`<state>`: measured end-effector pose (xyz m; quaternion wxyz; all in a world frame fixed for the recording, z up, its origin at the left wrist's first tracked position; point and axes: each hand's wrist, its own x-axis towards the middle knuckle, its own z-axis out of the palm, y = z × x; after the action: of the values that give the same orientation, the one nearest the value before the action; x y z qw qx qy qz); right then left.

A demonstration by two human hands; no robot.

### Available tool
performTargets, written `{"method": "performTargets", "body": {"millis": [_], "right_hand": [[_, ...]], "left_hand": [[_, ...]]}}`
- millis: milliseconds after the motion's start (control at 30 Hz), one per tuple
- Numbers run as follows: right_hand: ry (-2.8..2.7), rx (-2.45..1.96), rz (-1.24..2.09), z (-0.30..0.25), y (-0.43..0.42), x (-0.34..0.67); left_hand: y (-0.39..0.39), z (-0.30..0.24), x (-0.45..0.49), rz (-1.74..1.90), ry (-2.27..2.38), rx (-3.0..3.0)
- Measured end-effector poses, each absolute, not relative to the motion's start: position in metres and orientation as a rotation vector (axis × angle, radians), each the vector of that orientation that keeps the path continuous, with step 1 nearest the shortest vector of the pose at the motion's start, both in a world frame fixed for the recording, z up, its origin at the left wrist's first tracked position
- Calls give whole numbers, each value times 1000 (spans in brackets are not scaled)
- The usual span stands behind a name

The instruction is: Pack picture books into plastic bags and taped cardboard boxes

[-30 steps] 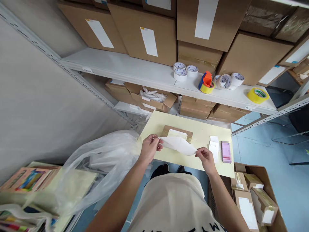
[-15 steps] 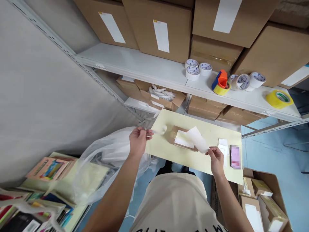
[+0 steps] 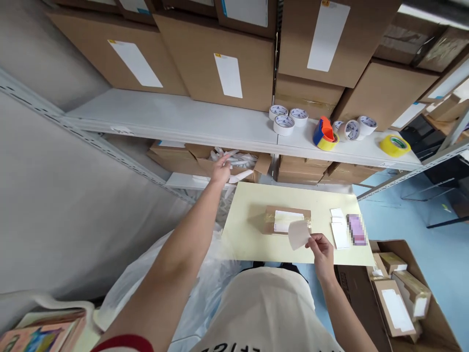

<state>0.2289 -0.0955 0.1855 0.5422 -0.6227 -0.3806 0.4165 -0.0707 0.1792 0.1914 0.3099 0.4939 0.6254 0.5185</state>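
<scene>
My left hand (image 3: 221, 170) reaches out at the open cardboard box of crumpled white strips (image 3: 244, 159), its fingers stretched out. A curled white paper strip (image 3: 241, 177) is just beside and below these fingers; whether it still touches them I cannot make out. Between the thumb and fingers of my right hand (image 3: 321, 252) is a white paper label (image 3: 298, 234), its lower part bent. It hangs above the near right edge of a small taped carton (image 3: 270, 220), which lies on the pale yellow table and bears a white label (image 3: 284, 221).
White slips (image 3: 340, 235) and a pixelated pinkish phone-like object (image 3: 356, 230) lie on the table's (image 3: 252, 247) right side. Tape rolls (image 3: 284, 125) and a tape dispenser (image 3: 325, 134) stand on the shelf (image 3: 227, 124). A large carton (image 3: 436, 313) with small boxes stands at lower right.
My left hand has moved forward from over the table to the box of strips, and its fingers have spread. The label in my right hand has shifted off the carton's middle, nearer me.
</scene>
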Motion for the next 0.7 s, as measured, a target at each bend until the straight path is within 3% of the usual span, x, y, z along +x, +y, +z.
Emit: {"method": "performTargets", "body": {"millis": [167, 333, 533, 700], "right_hand": [[-906, -1452, 1000, 190, -86, 200], [-927, -1372, 1076, 196, -68, 172], [-1083, -1261, 1181, 191, -71, 161], [-1175, -1453, 820, 186, -82, 186]], "left_hand": [[84, 198, -38, 1357, 1418, 1535], [-32, 197, 3, 1023, 1197, 2059], [-44, 185, 4, 1071, 1254, 1900], [-29, 179, 0, 1060, 1235, 1343]]}}
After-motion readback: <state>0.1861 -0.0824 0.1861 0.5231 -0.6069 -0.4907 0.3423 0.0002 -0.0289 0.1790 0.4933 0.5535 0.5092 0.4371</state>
